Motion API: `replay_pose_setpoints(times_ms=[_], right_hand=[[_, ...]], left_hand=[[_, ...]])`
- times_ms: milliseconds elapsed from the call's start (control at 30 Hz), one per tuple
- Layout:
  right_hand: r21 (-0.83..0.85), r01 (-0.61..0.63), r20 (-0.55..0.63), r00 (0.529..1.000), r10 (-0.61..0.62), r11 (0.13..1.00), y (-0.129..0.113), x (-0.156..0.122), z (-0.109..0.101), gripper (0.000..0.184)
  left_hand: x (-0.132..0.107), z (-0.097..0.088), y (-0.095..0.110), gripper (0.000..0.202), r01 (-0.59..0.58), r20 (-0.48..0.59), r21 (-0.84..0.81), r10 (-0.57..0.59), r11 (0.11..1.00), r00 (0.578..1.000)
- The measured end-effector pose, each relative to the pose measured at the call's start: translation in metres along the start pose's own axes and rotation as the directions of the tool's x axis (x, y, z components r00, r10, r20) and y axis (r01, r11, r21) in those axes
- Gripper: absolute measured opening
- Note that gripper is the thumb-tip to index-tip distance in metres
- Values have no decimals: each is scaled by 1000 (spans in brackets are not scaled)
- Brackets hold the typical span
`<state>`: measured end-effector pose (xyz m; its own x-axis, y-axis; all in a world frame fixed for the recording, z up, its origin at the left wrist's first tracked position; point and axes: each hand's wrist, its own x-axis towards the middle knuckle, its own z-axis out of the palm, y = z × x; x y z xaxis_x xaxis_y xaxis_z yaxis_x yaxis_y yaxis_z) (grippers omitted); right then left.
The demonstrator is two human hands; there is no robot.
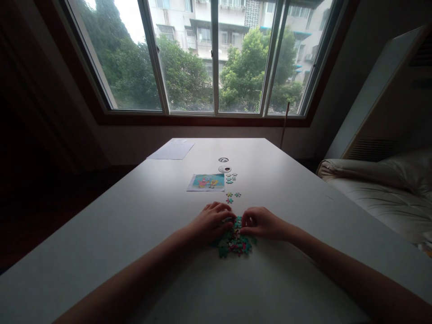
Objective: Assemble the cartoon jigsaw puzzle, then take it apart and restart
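Note:
A loose heap of small jigsaw puzzle pieces (238, 245), mostly green with some pink and pale ones, lies on the white table in front of me. My left hand (214, 220) rests at the heap's left side. Its fingers bend over the pieces, with the thumb apart from them. At the right edge is my right hand (259, 222), its fingers curled and thumb near the index fingertip beside the pieces. Whatever lies between those fingertips is too small to make out. Beyond the hands sit a few separate puzzle pieces (230, 200).
A picture card (206, 182) with cartoon figures lies ahead, with several more pieces beside it. Two round items (224, 169) are farther off. White paper (171, 150) lies at the table's far left. A pale sofa (374, 193) stands right of the table (135, 216).

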<state>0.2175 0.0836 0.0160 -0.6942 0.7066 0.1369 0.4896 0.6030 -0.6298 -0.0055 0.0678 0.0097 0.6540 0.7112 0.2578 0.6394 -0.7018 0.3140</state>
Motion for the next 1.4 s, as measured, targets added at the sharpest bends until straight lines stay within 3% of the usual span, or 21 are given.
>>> replay_pose_setpoints(times_ms=[233,400,567,767,933,1067,1267,1400], right_hand=[[185,-99,96,992,82,978,7,1,-9,19],[304,-59,-58,995,80,951,6,4,-5,24],[363,-53,-131,986,108,930,-6,4,6,28],[212,37,-213,977,9,976,-14,2,8,23],[-59,149,-352,922,-160,987,-12,-2,8,26],[-219,194,-364,893,-264,956,-9,-3,8,24],[-263,226,-355,881,-312,938,-9,-2,8,23],[-283,197,-412,859,-305,939,-7,-2,4,22]], left_hand=[[-2,-2,0,24,-4,-18,-30,4,1000,1000],[-1,-1,3,24,-24,-73,-116,15,993,997],[5,5,13,16,-37,-229,-276,-29,961,973],[9,8,14,16,-2,-308,-457,-157,889,938],[10,7,12,21,47,-298,-545,-245,837,923],[10,6,13,23,65,-274,-581,-270,811,923],[10,4,15,25,76,-249,-582,-266,810,931],[9,3,13,26,79,-259,-545,-257,835,931]])
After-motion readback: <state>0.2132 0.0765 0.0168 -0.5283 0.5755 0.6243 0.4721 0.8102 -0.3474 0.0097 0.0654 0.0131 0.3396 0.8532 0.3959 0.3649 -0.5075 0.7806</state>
